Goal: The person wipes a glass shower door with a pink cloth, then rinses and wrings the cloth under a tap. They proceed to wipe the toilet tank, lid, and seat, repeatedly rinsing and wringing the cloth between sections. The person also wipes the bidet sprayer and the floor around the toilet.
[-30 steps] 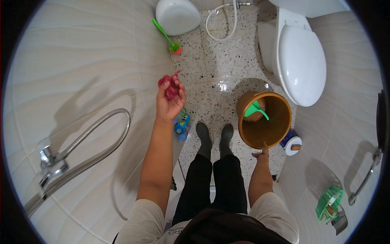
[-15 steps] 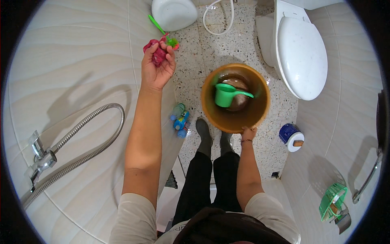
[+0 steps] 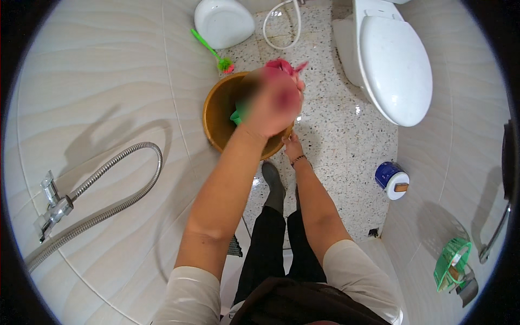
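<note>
My left hand (image 3: 271,103) is raised close to the camera and blurred, closed around a pink-red cloth-like thing (image 3: 286,67) whose end sticks out past my fingers. It hangs over the brown bucket (image 3: 215,116) on the speckled floor. A green scoop (image 3: 235,116) shows just inside the bucket, mostly hidden behind my hand. My right hand (image 3: 292,146) grips the bucket's near rim low down. My dark-socked feet (image 3: 273,184) stand just behind the bucket.
A white toilet (image 3: 395,65) with its lid down stands at the right. A green brush (image 3: 211,51) and a white basin (image 3: 223,21) lie ahead. A blue tub (image 3: 391,180) sits on the floor. A shower hose (image 3: 103,184) runs along the left wall.
The bucket has moved left and farther forward, my right hand still on its rim. My left hand swung from the left wall to over the bucket with the pink-red thing.
</note>
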